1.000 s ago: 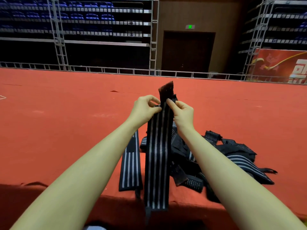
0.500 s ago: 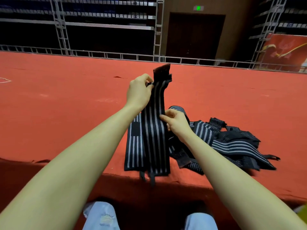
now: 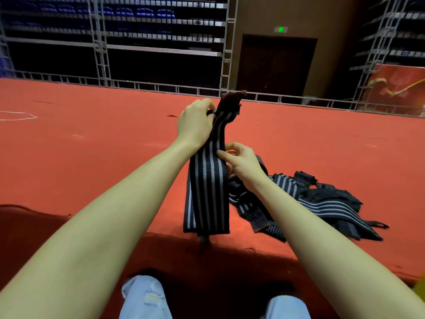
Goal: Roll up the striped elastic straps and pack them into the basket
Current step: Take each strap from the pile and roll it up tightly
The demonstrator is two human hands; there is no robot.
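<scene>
While the left hand (image 3: 195,127) grips the strap (image 3: 210,180) near its top end, the right hand (image 3: 241,161) pinches its edge lower down, at four o'clock from the left. The strap hangs above the red platform (image 3: 92,157), the pile (image 3: 310,199) at three o'clock. A loose pinch could let the stretchy band slip, starting the roll crooked.

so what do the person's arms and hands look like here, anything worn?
Both forearms are bare up to the frame edge: no sleeves in view. The left hand and right hand carry no gloves, and no rings, watch or bands show. Lower down, the knees wear light blue jeans, with a frayed spot on the left one.
</scene>
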